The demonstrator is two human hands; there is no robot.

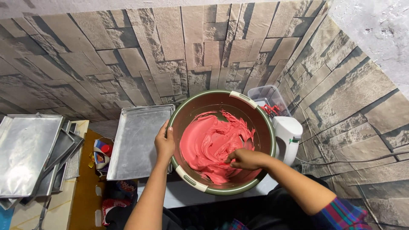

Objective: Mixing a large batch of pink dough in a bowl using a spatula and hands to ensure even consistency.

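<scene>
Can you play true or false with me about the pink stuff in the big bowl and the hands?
1. The left hand grips the bowl rim. True.
2. The batter is blue. False: it is pink-red.
3. The right hand is inside the bowl, in the batter. True.
4. The mixer is in the right hand. False: it sits outside the bowl, by the wall.
5. A metal tray lies left of the bowl. True.

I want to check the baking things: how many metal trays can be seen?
At least 3: one tray beside the bowl, one large tray on top of the left stack, another under it; more may be hidden.
</scene>
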